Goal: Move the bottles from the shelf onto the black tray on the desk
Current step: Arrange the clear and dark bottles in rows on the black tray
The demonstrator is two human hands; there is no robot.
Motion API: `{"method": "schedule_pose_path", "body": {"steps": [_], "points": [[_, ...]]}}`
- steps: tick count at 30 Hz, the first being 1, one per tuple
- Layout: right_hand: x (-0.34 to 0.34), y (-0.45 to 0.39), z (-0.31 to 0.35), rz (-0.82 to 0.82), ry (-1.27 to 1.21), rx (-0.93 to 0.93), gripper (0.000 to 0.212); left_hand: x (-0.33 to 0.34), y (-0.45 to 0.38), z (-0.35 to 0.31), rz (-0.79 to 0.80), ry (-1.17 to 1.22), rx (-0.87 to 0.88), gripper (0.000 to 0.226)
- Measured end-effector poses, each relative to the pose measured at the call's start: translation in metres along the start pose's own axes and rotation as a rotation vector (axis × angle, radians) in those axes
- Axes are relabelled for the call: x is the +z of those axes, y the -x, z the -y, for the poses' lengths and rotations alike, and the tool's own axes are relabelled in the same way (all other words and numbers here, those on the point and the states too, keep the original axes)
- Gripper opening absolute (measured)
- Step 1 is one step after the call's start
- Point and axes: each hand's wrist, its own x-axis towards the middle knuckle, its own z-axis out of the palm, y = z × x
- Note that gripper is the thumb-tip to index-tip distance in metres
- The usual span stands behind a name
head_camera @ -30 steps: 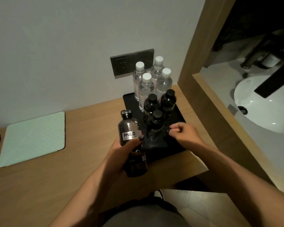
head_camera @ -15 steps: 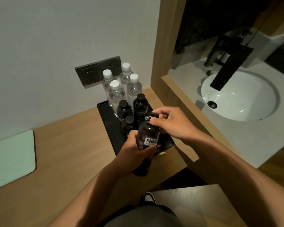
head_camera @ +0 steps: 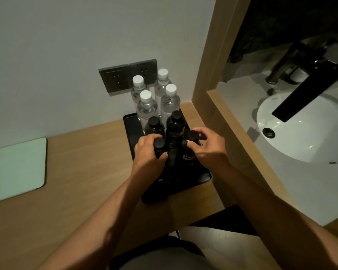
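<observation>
Head view, the only one.

Tray (head_camera: 204, 177) sits on the desk (head_camera: 82, 172) against the wall, long axis running away from the person. Back end: four clear bottles (head_camera: 147, 108) with white caps, upright, packed two by two. In front of them the dark bottles, all upright, caps up.

Left hand (head_camera: 147, 152) is wrapped around the front-left dark bottle (head_camera: 159, 146); fingers closed on its body just under the cap. Right hand (head_camera: 207, 145) is curled on the front-right dark bottle (head_camera: 189, 152), the one with the white label facing the camera; thumb and fingers meet around its shoulder and neck. So both grips are narrow and loaded, one bottle each. Can't tell whether either base is fully down on the tray; hands and the dim light hide the bottoms.

A taller dark bottle (head_camera: 176, 125) stands between the two hands, touching or nearly touching both held bottles. Another short dark one (head_camera: 154, 124) is just behind the left hand.

Key relation: both held bottles are vertical, with the tall one directly between the two hands. My read: release should go straight up and back toward the person, not sideways, or a knuckle tips the tall one. Front of the tray is bare, well clear.

Looks like late-stage placing. No shelf in frame, so can't say what's left.
</observation>
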Motion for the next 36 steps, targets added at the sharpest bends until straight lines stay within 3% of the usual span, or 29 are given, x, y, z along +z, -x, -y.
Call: {"method": "schedule_pose_path", "body": {"steps": [8,29,36], "points": [[0.023,-0.001,-0.005,-0.005,0.003,-0.109,0.029,0.004,-0.005,0.004,-0.008,-0.02,0.056,0.035],[0.033,0.007,-0.013,-0.024,0.056,-0.146,0.042,0.026,0.006,0.007,-0.165,-0.04,0.043,0.049],[0.02,0.008,-0.005,0.09,0.009,-0.087,0.047,0.027,0.008,0.005,-0.222,-0.019,0.052,0.048]]}}
